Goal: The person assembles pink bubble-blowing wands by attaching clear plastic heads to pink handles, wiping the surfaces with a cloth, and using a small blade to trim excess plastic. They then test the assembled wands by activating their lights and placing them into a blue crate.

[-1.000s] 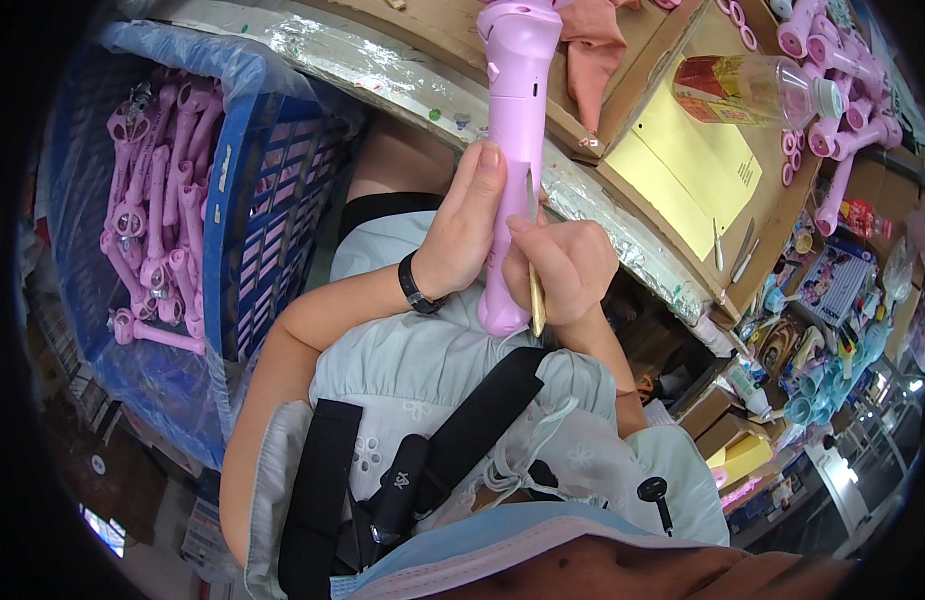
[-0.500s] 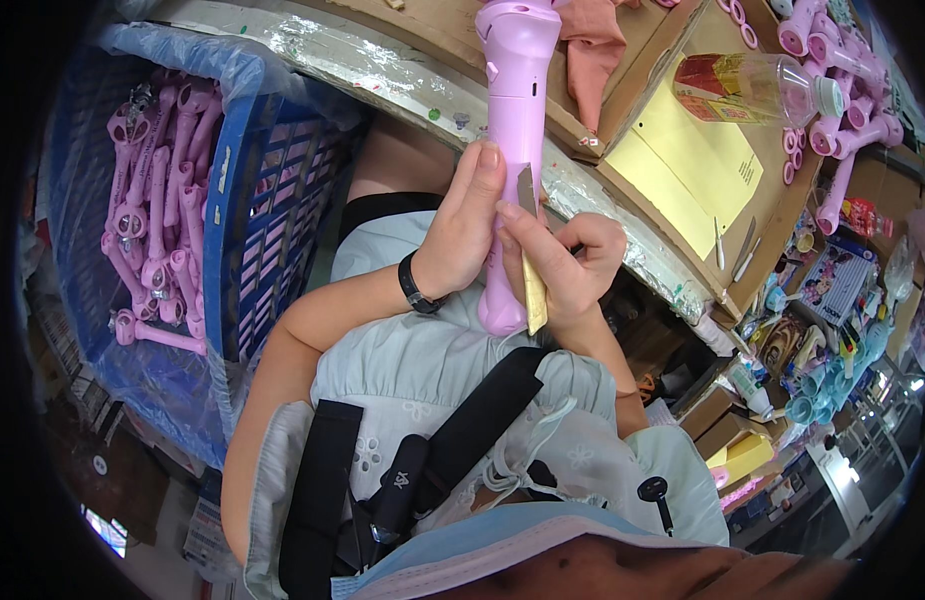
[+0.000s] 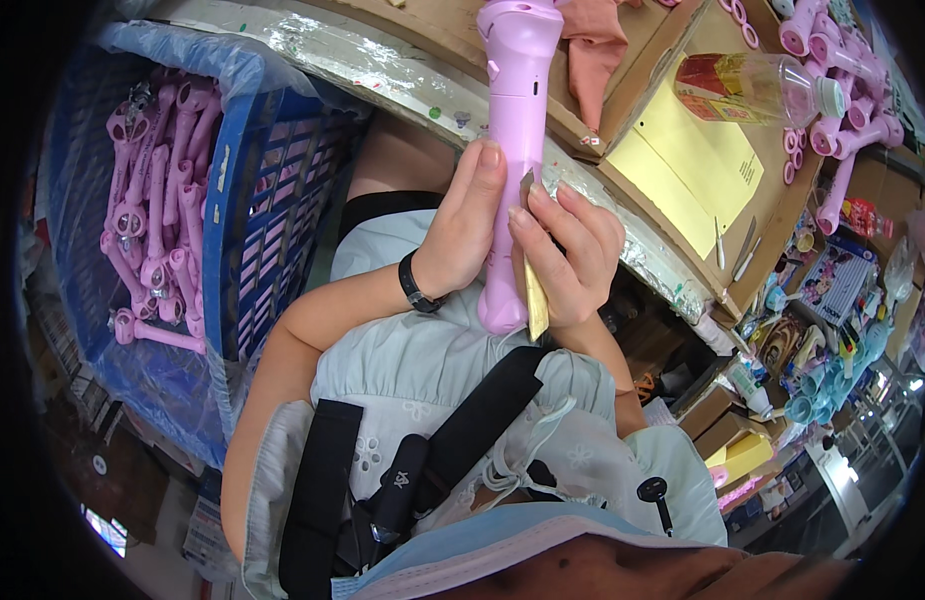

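Observation:
A pink plastic device (image 3: 516,115) with a long tapering handle and a wider head stands lengthwise in front of me; it resembles a handheld fan or microphone, though its top is cut off by the picture's edge. My left hand (image 3: 466,222) is wrapped round its handle, thumb along the side. In my right hand (image 3: 574,258) is a knife (image 3: 535,295) with a thin dark blade and a yellow wrapped grip. The blade lies along the handle's right side, touching it or very close. My right fingers are fairly straight around the knife.
At left stands a blue plastic crate (image 3: 222,240), lined with clear film and holding several pink parts. Ahead, the worktable edge (image 3: 402,95) carries cardboard trays with a salmon cloth (image 3: 594,60), yellow paper (image 3: 682,165), a lying bottle (image 3: 752,90) and pink pieces (image 3: 852,130).
My right fingers have straightened and spread from a curled grip on the knife, and the blade tip sits slightly lower. The left hand and pink device have stayed nearly still.

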The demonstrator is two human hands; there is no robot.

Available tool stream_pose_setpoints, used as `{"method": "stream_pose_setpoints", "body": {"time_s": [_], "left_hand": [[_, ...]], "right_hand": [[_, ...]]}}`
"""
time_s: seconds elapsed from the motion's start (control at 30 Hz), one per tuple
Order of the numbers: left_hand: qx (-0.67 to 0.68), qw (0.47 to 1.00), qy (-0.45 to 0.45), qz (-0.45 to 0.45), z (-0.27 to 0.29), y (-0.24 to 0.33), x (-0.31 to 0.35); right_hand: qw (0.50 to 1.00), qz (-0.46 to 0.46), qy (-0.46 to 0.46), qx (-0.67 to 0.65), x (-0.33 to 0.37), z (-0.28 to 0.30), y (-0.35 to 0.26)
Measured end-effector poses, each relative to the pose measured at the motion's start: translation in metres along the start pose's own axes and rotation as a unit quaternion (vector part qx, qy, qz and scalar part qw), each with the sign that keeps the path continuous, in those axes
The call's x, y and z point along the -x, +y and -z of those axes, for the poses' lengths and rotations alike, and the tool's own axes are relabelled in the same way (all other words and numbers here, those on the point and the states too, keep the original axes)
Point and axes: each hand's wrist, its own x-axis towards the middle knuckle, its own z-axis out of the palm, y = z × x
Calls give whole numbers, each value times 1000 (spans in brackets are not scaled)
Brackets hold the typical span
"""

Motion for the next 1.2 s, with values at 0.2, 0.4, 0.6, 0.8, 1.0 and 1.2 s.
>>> {"method": "stream_pose_setpoints", "body": {"time_s": [0.2, 0.4, 0.6, 0.8, 1.0, 1.2], "left_hand": [[-6, 1000, 4, -11, -1, -1, 0], [-1, 1000, -13, -14, 5, -3, 0], [4, 1000, -15, -6, 7, -5, 0], [0, 1000, -8, -11, 6, -5, 0], [-2, 1000, -18, -17, 7, -5, 0], [35, 999, -5, 1, 6, -3, 1]], "right_hand": [[1000, -6, 4, 2, 1, -2, 2], [1000, -16, 6, -2, 3, -4, 1], [1000, -24, 6, -5, 4, -4, 1], [999, -30, 12, -11, 4, -5, 0], [999, -28, 9, -23, 4, -5, 1], [998, -31, 3, -55, 7, -5, 3]]}}
